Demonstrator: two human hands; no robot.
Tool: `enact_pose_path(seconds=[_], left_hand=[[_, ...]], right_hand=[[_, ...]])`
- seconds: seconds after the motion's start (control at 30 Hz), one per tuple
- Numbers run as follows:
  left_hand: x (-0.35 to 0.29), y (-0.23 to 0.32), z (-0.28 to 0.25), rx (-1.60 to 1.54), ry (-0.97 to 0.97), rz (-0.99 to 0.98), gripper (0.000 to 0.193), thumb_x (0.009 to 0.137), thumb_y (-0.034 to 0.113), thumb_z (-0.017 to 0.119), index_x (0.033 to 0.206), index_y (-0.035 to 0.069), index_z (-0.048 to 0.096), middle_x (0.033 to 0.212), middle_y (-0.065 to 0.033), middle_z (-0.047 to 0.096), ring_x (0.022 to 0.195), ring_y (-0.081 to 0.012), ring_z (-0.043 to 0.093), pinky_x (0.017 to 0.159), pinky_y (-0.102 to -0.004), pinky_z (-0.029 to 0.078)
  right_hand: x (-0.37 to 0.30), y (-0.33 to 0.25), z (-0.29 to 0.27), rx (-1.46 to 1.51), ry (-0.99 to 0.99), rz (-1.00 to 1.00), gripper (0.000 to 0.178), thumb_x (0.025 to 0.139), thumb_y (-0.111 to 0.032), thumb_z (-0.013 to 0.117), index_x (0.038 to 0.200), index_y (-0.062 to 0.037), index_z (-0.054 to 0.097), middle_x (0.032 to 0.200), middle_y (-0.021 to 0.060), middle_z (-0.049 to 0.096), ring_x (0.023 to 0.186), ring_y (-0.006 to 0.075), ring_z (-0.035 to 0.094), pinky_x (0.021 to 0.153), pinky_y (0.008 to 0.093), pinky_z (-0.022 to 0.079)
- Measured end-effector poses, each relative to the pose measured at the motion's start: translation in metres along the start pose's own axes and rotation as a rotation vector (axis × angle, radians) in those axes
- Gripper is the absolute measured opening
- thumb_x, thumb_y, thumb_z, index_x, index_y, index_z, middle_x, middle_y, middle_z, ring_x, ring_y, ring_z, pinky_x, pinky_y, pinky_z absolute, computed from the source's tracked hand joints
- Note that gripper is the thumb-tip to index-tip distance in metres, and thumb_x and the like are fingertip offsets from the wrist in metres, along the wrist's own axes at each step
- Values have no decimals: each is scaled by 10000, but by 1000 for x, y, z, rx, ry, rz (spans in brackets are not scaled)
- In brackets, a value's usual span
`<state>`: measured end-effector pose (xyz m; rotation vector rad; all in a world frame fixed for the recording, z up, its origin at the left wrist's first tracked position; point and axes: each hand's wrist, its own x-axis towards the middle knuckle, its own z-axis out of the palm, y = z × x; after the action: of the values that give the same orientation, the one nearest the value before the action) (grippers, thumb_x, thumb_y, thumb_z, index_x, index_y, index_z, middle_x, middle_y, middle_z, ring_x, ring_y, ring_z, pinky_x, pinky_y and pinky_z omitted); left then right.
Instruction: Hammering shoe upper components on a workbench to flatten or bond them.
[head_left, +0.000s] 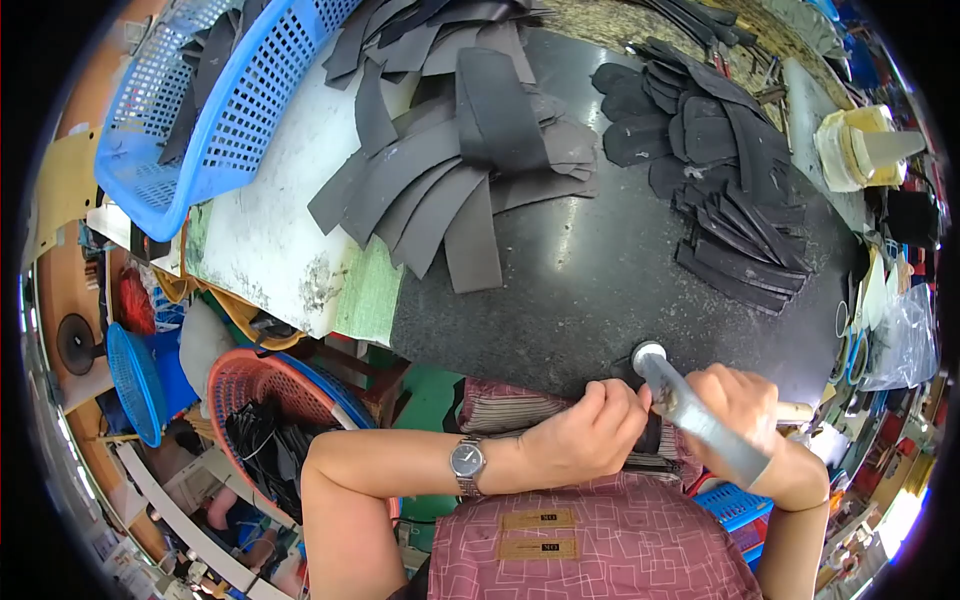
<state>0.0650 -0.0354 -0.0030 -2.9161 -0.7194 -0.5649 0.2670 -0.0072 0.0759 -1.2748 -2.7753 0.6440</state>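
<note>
At the near edge of the black work surface [560, 330], my right hand [738, 405] grips a hammer [700, 415]. Its curved metal head runs across in front of that hand, with the round face low over the surface. A wooden handle end shows to the right of the fist. Close beside the hammer, my left hand [590, 435] is closed, fingertips pinched together at the edge. What they hold is mostly hidden; something dark shows below them. Farther off lie a fanned pile of dark grey strips [430, 195] and a heap of black cut pieces [700, 130].
A blue plastic basket [240, 110] with dark pieces stands at the far left. Black narrow strips [745, 245] lie at the right, near a pale tub [850, 150] with a brush-like tool. Below the left edge is a red basket [230, 385]. Scissors [857, 352] hang right.
</note>
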Motion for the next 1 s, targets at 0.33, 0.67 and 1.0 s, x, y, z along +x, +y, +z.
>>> enact_pose_path(seconds=[0.33, 0.67, 1.0], left_hand=[[63, -84, -24, -1320, 19, -176, 269, 736, 158, 713, 964, 20, 672, 863, -126, 674, 779, -273, 672, 669, -341, 533], [112, -22, 19, -848, -388, -3, 425, 738, 27, 639, 1141, 5, 506, 772, -102, 552, 722, -284, 542, 639, -373, 467], [105, -13, 31, -868, -214, -72, 238, 671, 32, 657, 907, 3, 648, 884, -72, 615, 769, -218, 578, 599, -323, 464]], right_hand=[[-67, 12, -8, 175, 289, 648, 176, 748, -139, 735, 789, -72, 578, 673, 81, 566, 586, 283, 558, 542, 362, 413], [-113, 38, 5, 274, 163, 272, 246, 681, -194, 675, 847, -62, 551, 631, 66, 487, 504, 253, 544, 449, 369, 424], [-110, 41, 15, 227, 135, 251, 207, 686, -175, 622, 794, -60, 489, 630, 41, 433, 494, 194, 546, 428, 329, 439]])
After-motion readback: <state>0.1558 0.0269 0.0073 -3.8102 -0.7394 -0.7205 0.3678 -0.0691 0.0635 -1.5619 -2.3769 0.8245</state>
